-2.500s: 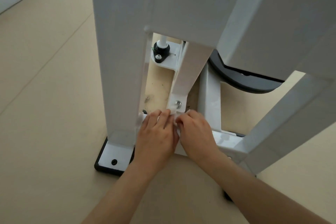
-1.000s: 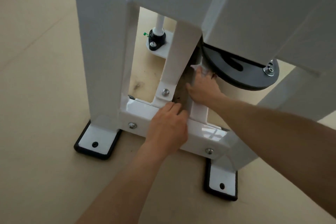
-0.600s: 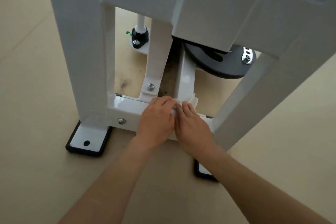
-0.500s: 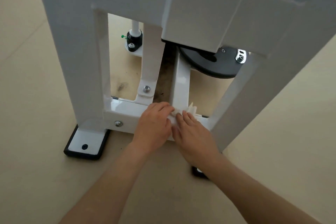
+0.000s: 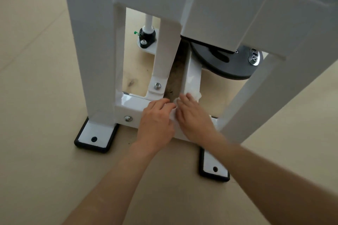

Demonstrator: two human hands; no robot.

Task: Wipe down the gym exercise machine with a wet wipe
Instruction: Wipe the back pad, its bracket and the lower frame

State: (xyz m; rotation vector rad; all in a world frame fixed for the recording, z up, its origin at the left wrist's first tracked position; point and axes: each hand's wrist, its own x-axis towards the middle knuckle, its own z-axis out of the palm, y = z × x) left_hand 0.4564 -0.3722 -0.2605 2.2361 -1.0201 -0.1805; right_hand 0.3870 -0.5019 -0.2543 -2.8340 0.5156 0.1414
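The white gym machine frame (image 5: 95, 45) stands on the floor, its low crossbar (image 5: 130, 107) bolted between two uprights. My left hand (image 5: 156, 120) and my right hand (image 5: 193, 115) lie side by side on the crossbar's top, where a white floor rail (image 5: 191, 78) meets it. A white wet wipe (image 5: 196, 95) is under my right hand's fingers, bunched beyond the fingertips. My left fingertips touch the wipe's near edge. How the fingers hold the wipe is hidden.
Two black-rimmed foot plates (image 5: 94, 138) (image 5: 214, 168) sit on the beige floor. A black weight disc (image 5: 226, 64) hangs low behind the right upright. A dirty strip of floor (image 5: 175, 76) shows between the inner post and rail. A black rod mount (image 5: 147, 37) stands further back.
My right hand came back from the rail near the disc to the crossbar beside my left hand. Over the last half second both hands barely shifted; the view moved slightly.
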